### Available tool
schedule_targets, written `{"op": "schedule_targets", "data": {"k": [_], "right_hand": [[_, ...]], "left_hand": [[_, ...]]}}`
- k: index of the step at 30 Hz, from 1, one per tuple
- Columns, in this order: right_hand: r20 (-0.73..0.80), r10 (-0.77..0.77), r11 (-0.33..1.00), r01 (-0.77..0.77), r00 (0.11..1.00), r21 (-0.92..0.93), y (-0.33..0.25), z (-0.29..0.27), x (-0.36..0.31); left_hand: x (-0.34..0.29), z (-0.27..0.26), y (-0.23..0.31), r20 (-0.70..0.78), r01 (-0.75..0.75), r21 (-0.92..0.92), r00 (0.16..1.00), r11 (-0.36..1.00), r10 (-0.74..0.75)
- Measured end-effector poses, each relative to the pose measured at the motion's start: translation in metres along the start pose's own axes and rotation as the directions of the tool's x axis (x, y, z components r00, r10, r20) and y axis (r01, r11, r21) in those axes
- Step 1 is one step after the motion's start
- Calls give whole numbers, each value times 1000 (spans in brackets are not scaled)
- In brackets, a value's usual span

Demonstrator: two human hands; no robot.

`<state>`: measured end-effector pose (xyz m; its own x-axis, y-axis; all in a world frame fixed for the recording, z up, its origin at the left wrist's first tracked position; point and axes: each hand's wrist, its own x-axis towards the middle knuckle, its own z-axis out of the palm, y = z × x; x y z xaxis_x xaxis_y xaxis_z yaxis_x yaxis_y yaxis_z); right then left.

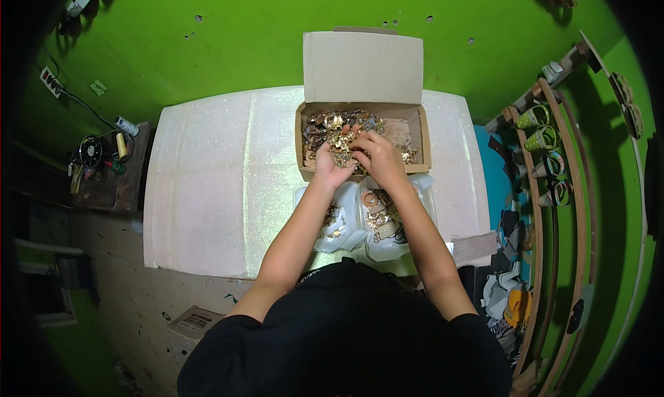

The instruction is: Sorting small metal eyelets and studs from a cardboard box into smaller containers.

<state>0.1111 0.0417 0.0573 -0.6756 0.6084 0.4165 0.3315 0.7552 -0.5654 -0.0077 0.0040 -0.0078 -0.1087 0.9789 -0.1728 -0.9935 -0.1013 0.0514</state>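
An open cardboard box point(365, 68) holds a mass of small gold, silver and dark metal pieces that look like buckles and shoe fittings. Over it, my left hand point(332, 167) is cupped palm up around a heap of small gold-coloured metal fittings point(344, 142). My right hand point(379, 155) reaches into that heap with its fingers bent together; what they pinch is too small to make out. Below the box, two white plastic-lined containers stand side by side. The left container point(348, 239) has a few gold pieces, and the right container point(389, 250) has larger gold and tan ones.
A shimmery white sheet point(200, 182) covers the table. To the left, a small dark stand point(111, 189) bears thread spools and tools. Sandals hang on a wooden rack point(546, 259) at right, beside a pile of scraps point(505, 293). A carton point(196, 322) sits on the floor.
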Motion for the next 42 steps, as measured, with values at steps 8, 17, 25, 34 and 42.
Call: {"op": "schedule_targets", "data": {"k": [8, 17, 25, 34, 42], "right_hand": [[-128, 51, 991, -34, 990, 129, 4, 11, 14], [-56, 491, 771, -404, 869, 492, 52, 20, 19], [231, 604, 458, -569, 763, 683, 62, 13, 16], [266, 610, 190, -463, 747, 866, 52, 12, 11], [371, 529, 49, -464, 763, 885, 56, 12, -2]], "left_hand": [[3, -2, 5, -17, -10, -52, 1000, 999, 9], [6, 0, 3, -128, 10, -163, 991, 987, -32], [4, -2, 4, -125, -15, -132, 992, 991, -1], [2, -4, 5, -61, -7, -125, 998, 992, -1], [-2, 0, 8, -20, 0, -136, 1000, 991, -3]]}}
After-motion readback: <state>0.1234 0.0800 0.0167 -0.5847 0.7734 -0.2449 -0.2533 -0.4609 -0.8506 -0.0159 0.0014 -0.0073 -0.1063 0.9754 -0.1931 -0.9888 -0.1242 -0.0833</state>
